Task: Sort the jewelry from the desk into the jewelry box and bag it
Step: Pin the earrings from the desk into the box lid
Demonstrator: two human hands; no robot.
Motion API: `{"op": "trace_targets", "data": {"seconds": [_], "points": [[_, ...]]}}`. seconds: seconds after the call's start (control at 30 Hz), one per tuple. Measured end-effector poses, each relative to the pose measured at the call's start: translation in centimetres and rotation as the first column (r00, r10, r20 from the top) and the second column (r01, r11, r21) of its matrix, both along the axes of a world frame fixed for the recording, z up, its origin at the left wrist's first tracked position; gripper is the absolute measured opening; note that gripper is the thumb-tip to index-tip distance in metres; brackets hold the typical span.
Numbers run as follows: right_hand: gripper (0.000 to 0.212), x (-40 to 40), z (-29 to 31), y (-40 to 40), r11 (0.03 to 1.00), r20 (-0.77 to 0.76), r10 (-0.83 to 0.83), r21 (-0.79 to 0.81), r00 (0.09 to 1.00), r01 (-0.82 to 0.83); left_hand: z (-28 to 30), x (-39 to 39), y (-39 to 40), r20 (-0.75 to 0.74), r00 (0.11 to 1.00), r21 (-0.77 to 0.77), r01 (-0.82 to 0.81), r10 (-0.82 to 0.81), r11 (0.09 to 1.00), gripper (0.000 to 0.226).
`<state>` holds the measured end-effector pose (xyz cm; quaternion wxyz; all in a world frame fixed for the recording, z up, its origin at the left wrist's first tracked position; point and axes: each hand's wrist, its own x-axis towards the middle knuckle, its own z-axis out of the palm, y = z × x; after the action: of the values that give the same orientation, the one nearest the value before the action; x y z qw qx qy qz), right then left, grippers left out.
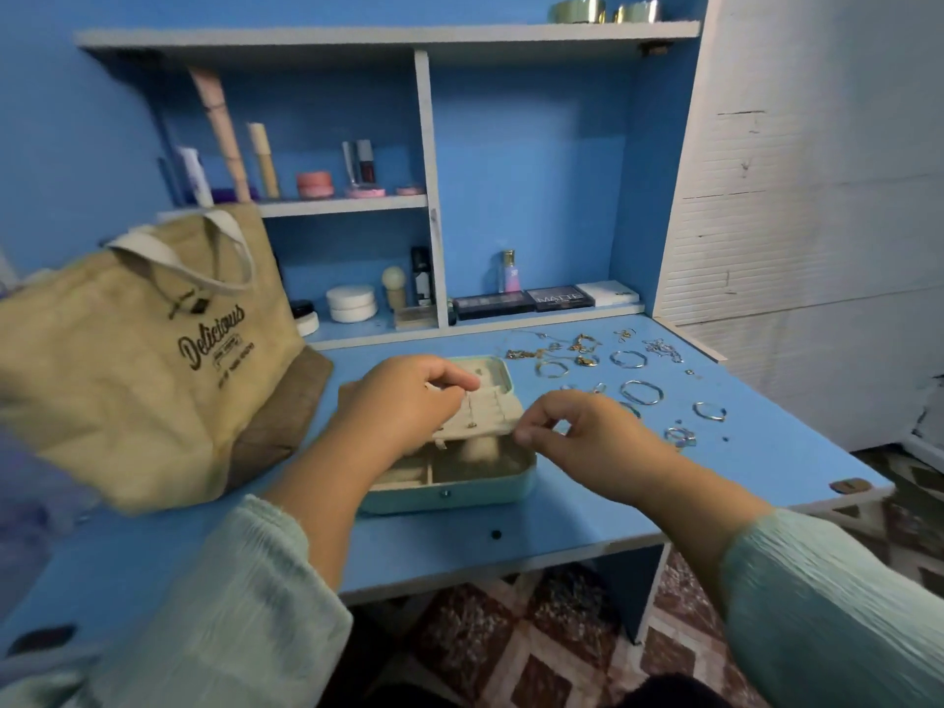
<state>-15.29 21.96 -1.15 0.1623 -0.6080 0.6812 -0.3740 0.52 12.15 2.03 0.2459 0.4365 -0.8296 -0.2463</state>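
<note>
A mint-green jewelry box (pixel 475 490) sits open at the middle of the blue desk (pixel 587 518). A beige earring panel (pixel 485 413) stands up inside it. My left hand (pixel 403 401) pinches the panel's upper left edge. My right hand (pixel 577 431) pinches its lower right corner. Loose jewelry (pixel 638 390), rings, hoops and chains, lies scattered on the desk to the right of the box. A tan jute bag (pixel 133 360) printed "Delicious" stands to the left of the box.
Shelves (pixel 347 204) behind the desk hold cosmetics, jars and palettes. A white wall panel stands at the right. The desk's front edge is close to me, with patterned floor below it.
</note>
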Motion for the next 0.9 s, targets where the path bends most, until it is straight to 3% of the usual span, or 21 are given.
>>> {"op": "trace_targets", "data": {"seconds": [0.2,0.33,0.5,0.9], "points": [[0.016,0.6,-0.4,-0.6,0.979,0.046,-0.073,-0.185,0.996,0.081,-0.2,2.1,-1.4,-0.047,0.999,0.002,-0.027,0.027,1.0,0.021],[0.011,0.7,-0.9,-1.7,0.959,-0.059,-0.091,-0.276,0.994,0.072,0.6,2.4,-2.8,-0.268,0.963,0.065,-0.002,0.019,0.998,0.017],[0.008,0.8,-1.3,-3.6,0.943,-0.158,-0.188,-0.304,0.969,0.134,1.0,2.0,-5.2,-0.405,0.914,0.172,0.035,0.038,0.985,0.017],[0.008,1.2,-2.3,-6.7,0.909,-0.134,-0.289,-0.348,0.948,0.228,0.6,0.0,-10.4,-0.627,0.764,0.426,0.169,0.156,0.889,0.018]]}}
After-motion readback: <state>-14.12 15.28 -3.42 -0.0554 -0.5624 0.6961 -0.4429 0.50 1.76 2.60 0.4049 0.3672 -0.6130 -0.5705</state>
